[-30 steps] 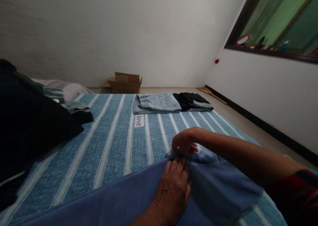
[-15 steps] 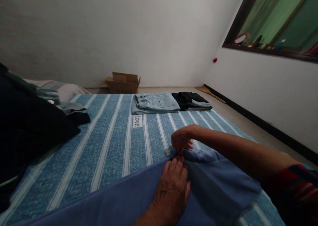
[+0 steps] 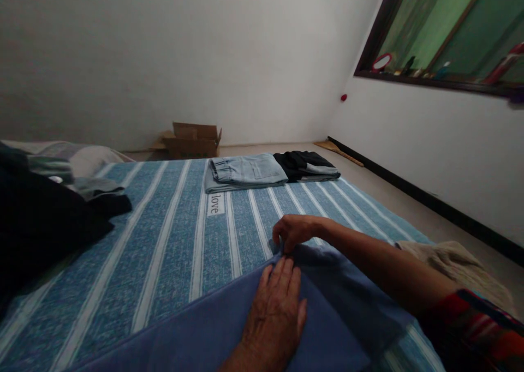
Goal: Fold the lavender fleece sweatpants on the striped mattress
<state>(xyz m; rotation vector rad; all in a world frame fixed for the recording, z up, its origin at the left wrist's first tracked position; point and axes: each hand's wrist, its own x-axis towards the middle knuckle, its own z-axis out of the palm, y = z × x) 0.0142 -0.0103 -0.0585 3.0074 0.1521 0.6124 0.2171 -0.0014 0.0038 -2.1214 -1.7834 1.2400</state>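
Observation:
A blue-violet cloth garment (image 3: 196, 334) lies across the near part of the bed, its full shape cut off by the lower edge of the view. My left hand (image 3: 272, 312) rests flat on it with the fingers stretched forward. Just beyond those fingertips, my right hand (image 3: 297, 231) is closed in a pinch on the garment's far edge, lifting a small peak of fabric. To the right, under my right forearm, part of the cloth is folded over and looks darker.
The bed (image 3: 172, 246) has a blue striped cover. Folded light-blue jeans (image 3: 254, 173) and a folded black garment (image 3: 309, 166) lie at its far end. Dark clothes (image 3: 45, 214) are heaped at left. A beige cloth (image 3: 458, 260) lies at right. A cardboard box (image 3: 192, 145) stands by the wall.
My right hand has turned and raised the pinched edge slightly. My left hand's fingers have straightened on the garment. The view has shifted right, bringing the beige cloth into sight.

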